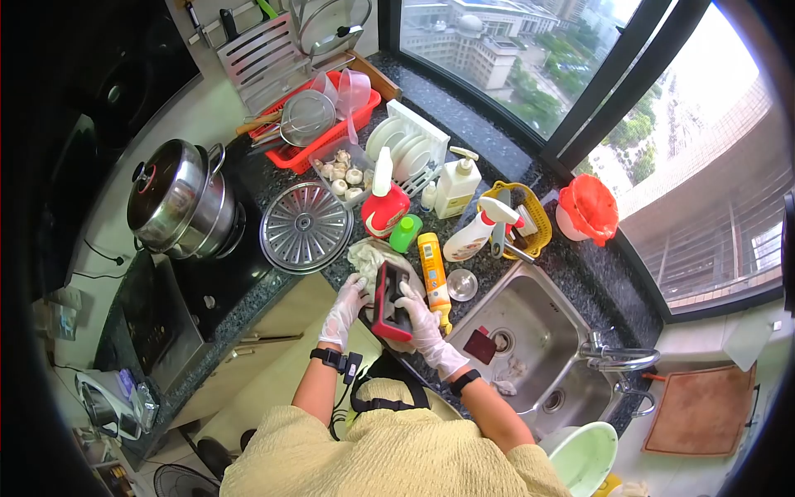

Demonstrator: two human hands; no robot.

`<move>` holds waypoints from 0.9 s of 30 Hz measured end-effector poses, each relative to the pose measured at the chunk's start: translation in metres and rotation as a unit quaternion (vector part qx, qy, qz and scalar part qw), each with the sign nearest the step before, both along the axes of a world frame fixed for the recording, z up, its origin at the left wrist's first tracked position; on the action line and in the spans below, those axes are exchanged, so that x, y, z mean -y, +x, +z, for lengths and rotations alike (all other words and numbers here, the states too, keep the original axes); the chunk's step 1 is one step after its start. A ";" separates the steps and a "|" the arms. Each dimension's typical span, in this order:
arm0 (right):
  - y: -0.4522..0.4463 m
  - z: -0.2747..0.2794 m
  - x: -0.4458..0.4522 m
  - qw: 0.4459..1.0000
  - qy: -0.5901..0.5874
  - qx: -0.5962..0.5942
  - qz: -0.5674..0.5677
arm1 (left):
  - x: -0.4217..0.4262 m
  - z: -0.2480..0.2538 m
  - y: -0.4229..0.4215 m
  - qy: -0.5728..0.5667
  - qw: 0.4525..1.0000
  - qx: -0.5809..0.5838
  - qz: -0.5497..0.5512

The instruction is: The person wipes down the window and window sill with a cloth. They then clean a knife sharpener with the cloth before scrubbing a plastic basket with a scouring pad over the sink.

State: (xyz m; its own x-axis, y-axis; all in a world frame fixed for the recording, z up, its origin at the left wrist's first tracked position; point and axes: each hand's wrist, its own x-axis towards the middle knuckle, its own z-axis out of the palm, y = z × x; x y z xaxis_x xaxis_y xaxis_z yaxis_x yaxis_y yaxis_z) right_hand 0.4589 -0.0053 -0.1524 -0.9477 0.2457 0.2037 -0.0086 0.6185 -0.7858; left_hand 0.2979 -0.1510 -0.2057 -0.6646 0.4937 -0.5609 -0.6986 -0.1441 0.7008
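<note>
Both hands wear thin translucent gloves. A red-rimmed, dark box-shaped item (393,325) is tilted between them at the counter's front edge; its exact kind is unclear. My right hand (424,325) grips its right side, fingers reaching over the dark part. My left hand (351,300) is closed at its left edge, fingertips partly hidden. A crumpled pale cloth (372,258) lies behind the item, close to my left fingers. Just right of the cloth are an orange-yellow bottle (432,269) and a small green-capped bottle (405,234).
Right of my hands is a double steel sink (530,308) with a dark red piece (480,345) inside. Spray bottles (474,236), a yellow basket (538,217) and a dish rack (403,155) line the back. A round steel rack (306,225) and steamer pot (178,199) stand left.
</note>
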 end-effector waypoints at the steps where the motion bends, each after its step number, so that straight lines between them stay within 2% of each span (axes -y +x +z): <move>1: -0.005 0.001 0.004 1.000 0.013 0.009 0.023 | 0.001 -0.002 0.000 0.006 1.000 0.004 0.004; 4: -0.007 0.005 0.006 0.995 0.057 0.010 0.081 | 0.002 -0.004 -0.001 0.029 1.000 0.011 0.007; 9: -0.006 0.008 0.014 0.994 0.099 0.002 0.041 | 0.001 -0.009 -0.001 0.047 0.999 0.021 0.014; 12: -0.013 0.011 0.018 0.981 0.166 0.068 0.074 | 0.003 -0.014 -0.003 0.038 0.999 0.009 -0.003; 13: -0.013 0.015 0.014 0.986 0.135 0.056 0.076 | 0.004 -0.013 -0.003 0.037 0.999 0.010 -0.007; 16: -0.007 0.025 0.005 0.986 0.139 -0.033 0.085 | 0.002 -0.014 -0.007 0.023 1.000 -0.001 -0.014; 18: -0.005 0.023 0.010 0.985 0.150 0.053 0.072 | 0.003 -0.016 -0.003 0.015 1.000 -0.003 -0.019; 20: -0.013 0.017 0.003 0.984 0.151 0.028 0.090 | 0.003 -0.015 -0.005 0.015 1.000 -0.007 -0.026; 23: -0.008 0.049 -0.012 0.976 0.187 0.043 0.103 | 0.003 -0.004 -0.005 -0.033 0.998 -0.025 -0.052; 26: 0.008 0.087 -0.039 0.974 0.140 0.018 0.175 | -0.001 0.003 -0.003 -0.038 0.996 -0.041 -0.072; 27: 0.018 0.112 -0.043 0.984 0.057 -0.064 0.158 | 0.000 -0.001 -0.005 -0.037 0.996 -0.038 -0.071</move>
State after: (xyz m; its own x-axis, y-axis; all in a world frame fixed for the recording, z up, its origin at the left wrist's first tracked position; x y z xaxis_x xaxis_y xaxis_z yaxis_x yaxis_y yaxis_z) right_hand 0.4774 0.0381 -0.0406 -0.9379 -0.0877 0.3356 -0.3085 0.6531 -0.6916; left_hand 0.2929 -0.1512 -0.2063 -0.6322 0.5451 -0.5506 -0.6534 0.0067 0.7570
